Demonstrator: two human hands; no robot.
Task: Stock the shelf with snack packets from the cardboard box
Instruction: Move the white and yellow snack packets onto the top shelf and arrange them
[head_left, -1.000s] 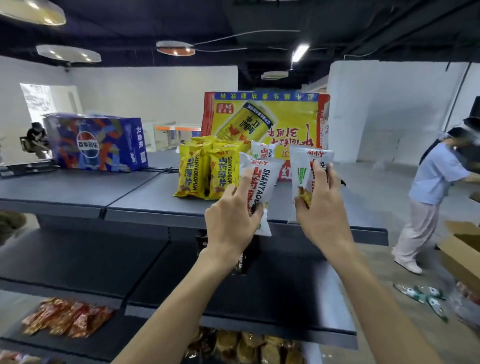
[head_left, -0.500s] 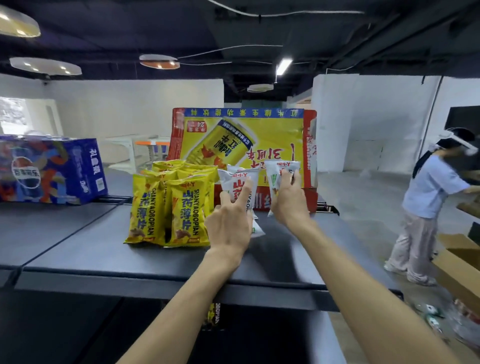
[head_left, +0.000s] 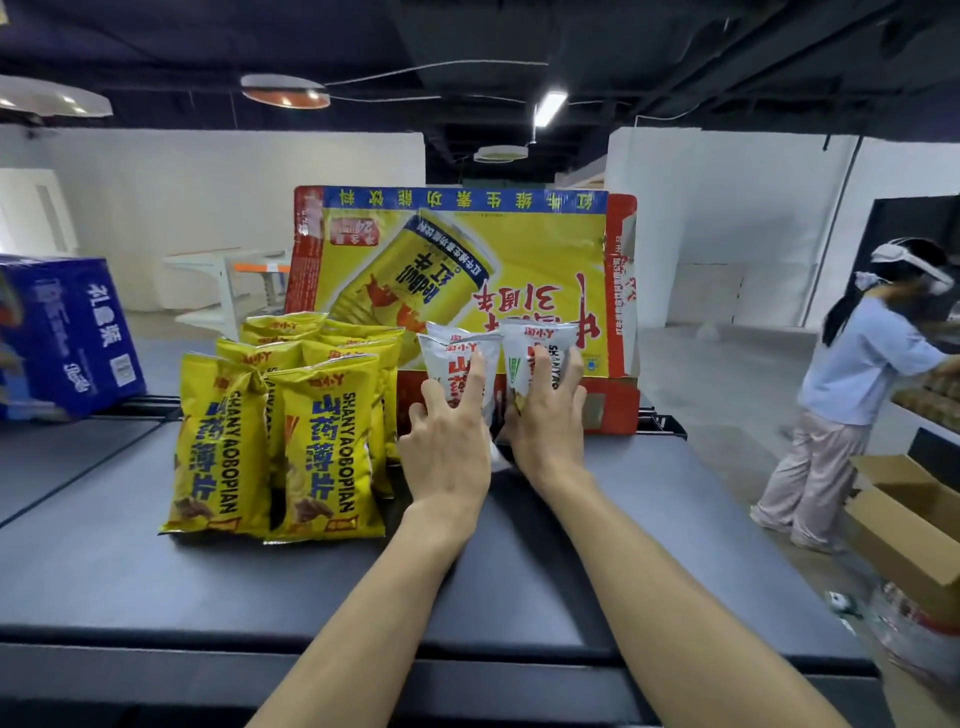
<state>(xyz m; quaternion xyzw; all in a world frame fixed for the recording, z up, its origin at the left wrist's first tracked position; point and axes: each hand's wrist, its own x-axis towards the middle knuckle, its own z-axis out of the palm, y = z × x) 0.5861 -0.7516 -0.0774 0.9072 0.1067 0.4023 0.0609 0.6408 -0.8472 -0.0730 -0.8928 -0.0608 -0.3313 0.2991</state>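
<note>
- Step in hand: placement. Two white packets are being stood at the far side of the top shelf (head_left: 597, 530), against the upside-down yellow carton (head_left: 493, 249).
- Left hand (head_left: 447, 436): fingers spread and nearly straight, pressing the near face of the left white packet (head_left: 457, 358). No curl round it is visible.
- Right hand (head_left: 545, 421): fingers splayed wide across the right white packet (head_left: 540, 343), steadying it upright, not clasping it.
- Both packets stand just right of the yellow packets (head_left: 275, 441), which are already stocked in rows.
- Next move, in my judgement: ease both hands off slowly (light bags tip readily), then return to the cardboard box (head_left: 909, 525), on the floor at right, for more.
- Another person (head_left: 852, 395) works well apart at far right.
</note>
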